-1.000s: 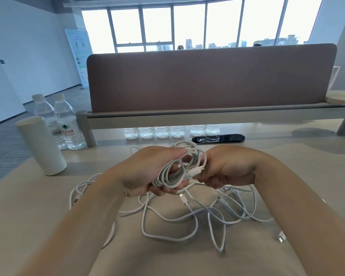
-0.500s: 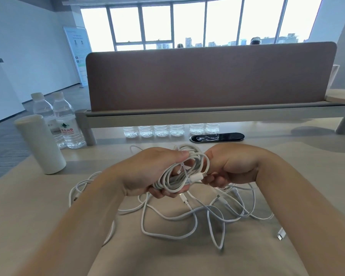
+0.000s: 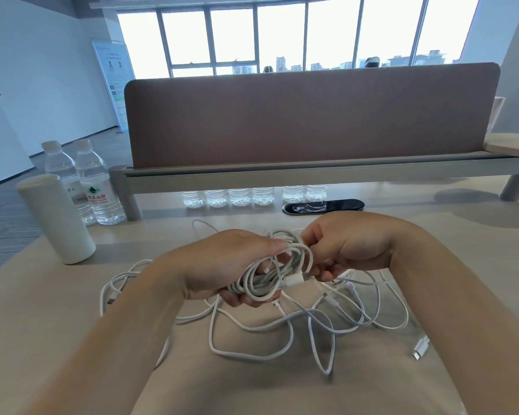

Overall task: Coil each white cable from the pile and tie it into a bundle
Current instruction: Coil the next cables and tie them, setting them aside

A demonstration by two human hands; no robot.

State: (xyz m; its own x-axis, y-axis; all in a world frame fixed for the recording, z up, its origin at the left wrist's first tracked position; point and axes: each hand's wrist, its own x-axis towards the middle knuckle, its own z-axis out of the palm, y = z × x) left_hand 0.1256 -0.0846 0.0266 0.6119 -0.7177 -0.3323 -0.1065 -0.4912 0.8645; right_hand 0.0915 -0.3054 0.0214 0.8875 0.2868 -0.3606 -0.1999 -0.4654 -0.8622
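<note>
One cable is coiled, and even that isn't tied yet. Left hand [image 3: 222, 265] has its fingers wrapped round the coil [image 3: 267, 283], held just above the worktop [image 3: 72, 324]. Right hand [image 3: 348, 250] pinches the coil's loose plug end, I'd guess to wrap it round. The rest of the pile [image 3: 330, 327] lies tangled underneath, so most of the job's left.

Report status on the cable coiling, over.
Left hand holds the coiled cable. Right hand pinches a strand of it. Loose cable pile tangled on the desk beneath.
</note>
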